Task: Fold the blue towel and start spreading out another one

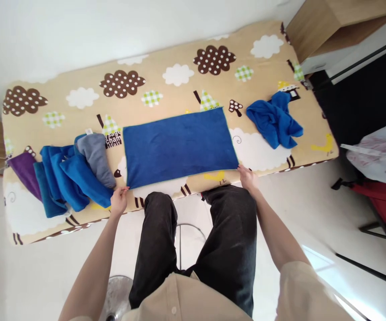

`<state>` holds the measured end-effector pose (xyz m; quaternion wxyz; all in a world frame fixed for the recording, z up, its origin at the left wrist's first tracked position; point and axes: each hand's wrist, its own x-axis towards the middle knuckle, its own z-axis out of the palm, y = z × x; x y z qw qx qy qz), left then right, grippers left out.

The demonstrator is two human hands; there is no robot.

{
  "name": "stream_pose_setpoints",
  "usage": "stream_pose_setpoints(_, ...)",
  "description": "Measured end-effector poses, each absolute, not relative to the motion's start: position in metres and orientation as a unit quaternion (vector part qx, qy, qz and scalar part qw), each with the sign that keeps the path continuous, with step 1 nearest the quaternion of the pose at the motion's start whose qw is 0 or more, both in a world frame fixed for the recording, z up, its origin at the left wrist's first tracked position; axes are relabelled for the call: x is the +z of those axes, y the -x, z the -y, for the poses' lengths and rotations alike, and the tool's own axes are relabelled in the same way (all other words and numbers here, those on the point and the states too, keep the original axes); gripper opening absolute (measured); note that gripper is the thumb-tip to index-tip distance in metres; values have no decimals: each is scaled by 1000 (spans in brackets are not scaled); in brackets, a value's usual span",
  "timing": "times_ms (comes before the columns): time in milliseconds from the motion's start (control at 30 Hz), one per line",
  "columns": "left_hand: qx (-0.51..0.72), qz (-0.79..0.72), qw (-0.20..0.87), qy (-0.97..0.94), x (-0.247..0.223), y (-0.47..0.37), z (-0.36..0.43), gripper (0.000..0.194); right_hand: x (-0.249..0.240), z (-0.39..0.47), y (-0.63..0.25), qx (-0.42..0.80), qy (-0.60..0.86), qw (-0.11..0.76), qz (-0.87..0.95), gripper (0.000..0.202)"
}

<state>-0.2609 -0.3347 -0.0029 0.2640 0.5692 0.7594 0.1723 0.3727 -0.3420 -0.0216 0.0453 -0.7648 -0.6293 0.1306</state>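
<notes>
A blue towel (179, 147) lies spread flat as a long rectangle on the patterned cloth in front of me. My left hand (119, 200) pinches its near left corner. At the near right corner, my right hand (248, 179) is closed on the towel's edge. Just left of my left hand lies a row of folded towels: several blue ones (82, 178), a grey one (95, 158) and a purple one (27, 174). To the right of the flat towel is a crumpled blue towel (275, 120).
The bench or table under a beige printed cloth (166, 102) runs along a white wall. Wooden furniture (320, 26) stands at its right end. A plastic bag (380, 154) rests over something red at the far right. My knees reach the near edge.
</notes>
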Motion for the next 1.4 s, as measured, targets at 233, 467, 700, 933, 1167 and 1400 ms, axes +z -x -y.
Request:
stream_pose_setpoints(233, 236, -779, 266, -517, -12, 255, 339, 24, -7, 336, -362, 74, 766, -43, 637, 40)
stream_pose_setpoints(467, 240, -744, 276, -560, -21, 263, 348, 20, -1, 345, -369, 59, 748, -50, 659, 40)
stream_pose_setpoints(700, 49, -603, 146, -783, 0, 247, 353, 13, 12, 338, -365, 101, 703, -136, 690, 38)
stream_pose_setpoints(933, 27, -601, 90, -794, 9, 193, 321, 19, 49, 264, -340, 169, 708, -248, 640, 35)
stream_pose_setpoints(1167, 110, -695, 31, -710, -48, 166, 317, 18, 35, 226, -156, 121, 629, 105, 760, 58)
stream_pose_setpoints(1400, 134, -704, 61, -695, -78, 177, 318, 12, -27, 256, -126, 202, 588, 86, 779, 58)
